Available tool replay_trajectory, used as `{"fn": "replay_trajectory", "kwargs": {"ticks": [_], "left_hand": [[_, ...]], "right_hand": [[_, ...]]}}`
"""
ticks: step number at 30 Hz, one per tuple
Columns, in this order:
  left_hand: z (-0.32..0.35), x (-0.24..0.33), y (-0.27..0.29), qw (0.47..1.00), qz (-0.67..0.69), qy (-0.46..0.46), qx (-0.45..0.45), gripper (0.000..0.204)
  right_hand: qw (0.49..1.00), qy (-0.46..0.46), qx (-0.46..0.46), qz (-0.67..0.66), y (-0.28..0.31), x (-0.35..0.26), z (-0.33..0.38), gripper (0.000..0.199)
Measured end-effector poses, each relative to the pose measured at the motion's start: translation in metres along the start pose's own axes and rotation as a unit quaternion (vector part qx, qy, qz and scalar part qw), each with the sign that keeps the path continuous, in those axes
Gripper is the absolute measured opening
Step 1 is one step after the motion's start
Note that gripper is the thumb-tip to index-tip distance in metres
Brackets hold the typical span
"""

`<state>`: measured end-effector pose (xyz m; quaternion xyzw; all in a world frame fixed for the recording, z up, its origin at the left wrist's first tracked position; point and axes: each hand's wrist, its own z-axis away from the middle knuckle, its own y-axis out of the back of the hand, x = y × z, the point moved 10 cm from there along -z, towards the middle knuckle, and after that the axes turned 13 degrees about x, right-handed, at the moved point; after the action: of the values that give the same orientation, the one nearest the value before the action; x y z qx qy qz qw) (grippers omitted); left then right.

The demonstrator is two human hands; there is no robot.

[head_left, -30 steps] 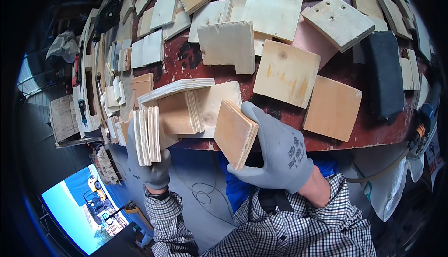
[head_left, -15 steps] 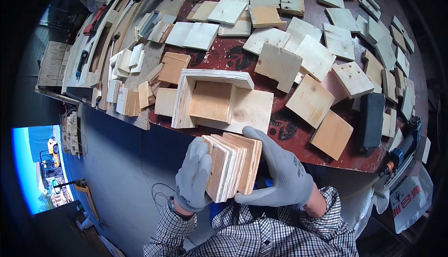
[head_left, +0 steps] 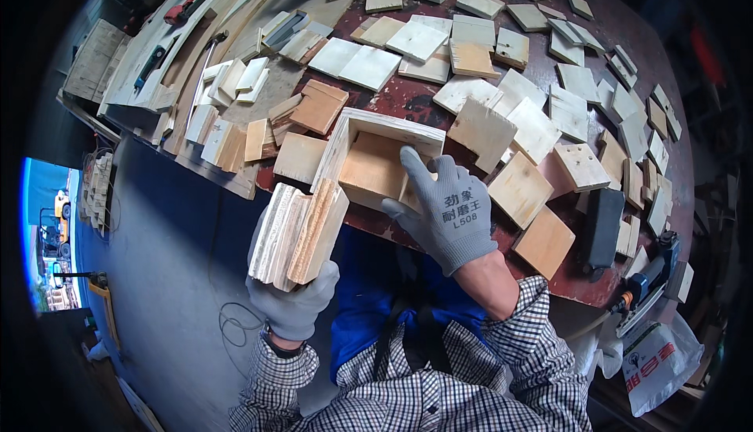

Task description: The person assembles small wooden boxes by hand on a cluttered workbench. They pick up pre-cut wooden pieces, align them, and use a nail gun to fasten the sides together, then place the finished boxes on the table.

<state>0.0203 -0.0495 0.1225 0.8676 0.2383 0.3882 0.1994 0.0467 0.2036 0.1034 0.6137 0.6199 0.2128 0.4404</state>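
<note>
My left hand (head_left: pixel 294 306), in a grey glove, is closed from beneath around a stack of small plywood boards (head_left: pixel 321 232), held on edge just off the table's near side. My right hand (head_left: pixel 451 212), also gloved, reaches over the wooden box frame (head_left: pixel 392 120). Its thumb and fingers close on a plywood piece (head_left: pixel 409 195) at the right of the recess; the palm hides part of that grip. Inside the frame lies a flat tan board (head_left: pixel 369 159).
Loose wood pieces (head_left: pixel 537 130) cover much of the dark red table (head_left: pixel 376 224). A dark block (head_left: pixel 604 228) and a blue power tool (head_left: pixel 655 267) are at the right. Long planks, a red-handled tool (head_left: pixel 188 4) and a hammer (head_left: pixel 208 51) lie at the left.
The board stack, earlier held between both hands, has moved left and tilted in my left hand alone. My right hand has let go of it and moved up to the box frame.
</note>
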Motion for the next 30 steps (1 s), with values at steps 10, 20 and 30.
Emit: {"fn": "replay_trajectory", "kwargs": {"ticks": [10,20,30], "left_hand": [[-0.016,0.026,0.009,0.998,0.033,-0.046,0.012,0.075],[-0.046,0.076,-0.037,0.944,-0.023,-0.319,-0.074,0.066],[-0.056,0.077,-0.103,0.897,-0.054,-0.415,-0.144,0.065]], "right_hand": [[0.991,0.073,0.094,-0.056,0.010,-0.010,0.007,0.044],[0.987,-0.005,0.158,0.021,0.098,0.045,0.081,0.037],[0.987,-0.003,0.145,-0.076,0.093,0.006,0.055,0.051]]}}
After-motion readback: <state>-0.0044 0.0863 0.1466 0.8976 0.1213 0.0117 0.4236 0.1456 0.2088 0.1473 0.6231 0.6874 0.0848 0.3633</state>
